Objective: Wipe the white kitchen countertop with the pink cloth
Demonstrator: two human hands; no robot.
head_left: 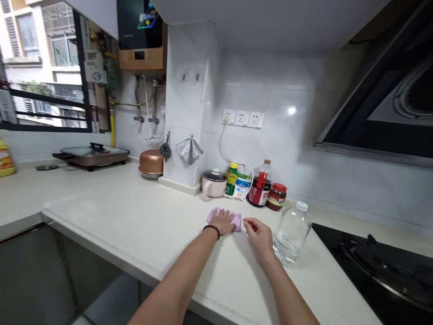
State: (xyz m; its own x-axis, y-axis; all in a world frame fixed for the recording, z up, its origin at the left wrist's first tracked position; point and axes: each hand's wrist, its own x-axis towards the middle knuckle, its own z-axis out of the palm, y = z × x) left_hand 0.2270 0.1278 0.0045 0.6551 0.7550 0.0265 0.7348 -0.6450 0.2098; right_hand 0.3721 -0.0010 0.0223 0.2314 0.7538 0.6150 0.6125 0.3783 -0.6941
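Observation:
My left hand (222, 221), with a dark beaded bracelet (212, 229) at the wrist, lies flat with spread fingers on a folded pink-purple cloth (237, 222) on the countertop. Just right of the cloth, my right hand (260, 235) hovers or rests low with thumb and fingertips pinched together. Whether anything sits in that pinch is too small to make out. A large clear plastic bottle (291, 234) with a white cap and some clear liquid stands upright to the right of my right hand.
Along the wall are a small lidded pot (214, 184), a green-yellow bottle (231, 178), a white-blue packet (241, 188), a dark jar (259, 193) and a red-lidded jar (276, 197). A black gas stove (382, 266) lies right. An electric pan (94, 155) sits far left.

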